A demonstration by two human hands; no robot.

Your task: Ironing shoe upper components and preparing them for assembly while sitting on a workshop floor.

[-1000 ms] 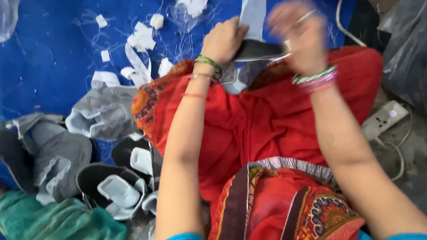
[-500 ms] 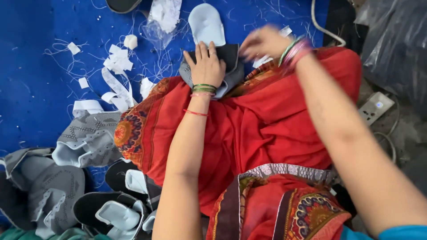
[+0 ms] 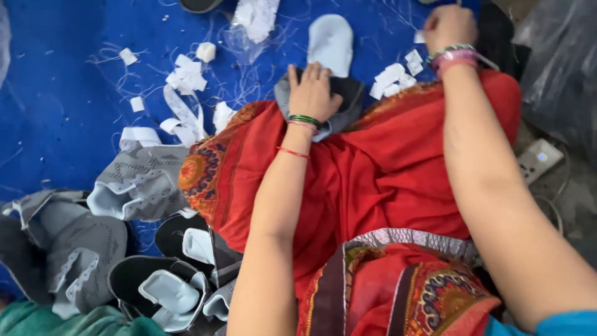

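A wide blue mat (image 3: 56, 124) covers the floor and takes up most of the upper left of the view. Over the person's lap lies a red patterned cloth (image 3: 385, 174), its printed border running along the left edge. To the left of the lap sits a pile of grey knitted shoe uppers (image 3: 143, 180), with more of them, dark with pale linings, heaped lower down (image 3: 168, 289). At the right edge is a crumpled sheet of clear plastic wrap (image 3: 559, 68), and below it a white power strip (image 3: 540, 158) on the bare floor.

The left hand (image 3: 313, 93) lies flat, fingers spread and pressing down on a dark grey shoe upper (image 3: 348, 99) that rests at the far edge of the red cloth; it pins the piece rather than gripping it. A pale grey insole-shaped tongue (image 3: 331, 42) sticks out beyond this upper onto the mat. The right hand (image 3: 449, 26) is raised near the top of the view, curled into a loose fist; whether it holds anything I cannot tell, as the fingers hide it. Just below it lie small white paper scraps (image 3: 393, 76), and more white scraps and strips (image 3: 183, 78) are scattered on the mat among loose threads
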